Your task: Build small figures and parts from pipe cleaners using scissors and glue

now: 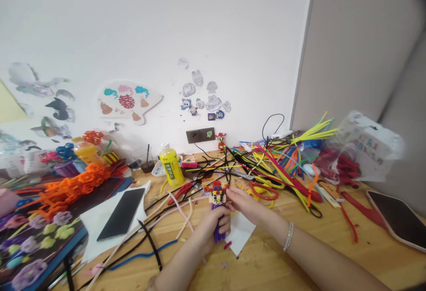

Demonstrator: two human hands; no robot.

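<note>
A small pipe-cleaner doll [217,198] with a red and blue headdress and a purple body stands upright above the table's middle. My left hand [213,228] is closed around its purple lower part. From the right, my right hand [244,204] reaches in and pinches the side of the doll's head with its fingertips. A white paper sheet [241,234] lies under my hands. Close behind my right hand sit red-handled scissors [264,191].
Tangled coloured pipe cleaners [276,167] cover the wooden table behind my hands. A yellow bottle [172,167] stands back left, and a phone [121,214] lies on white paper. Orange pipe-cleaner flowers [76,189] are at left, a plastic bag [366,147] and tablet [397,220] at right.
</note>
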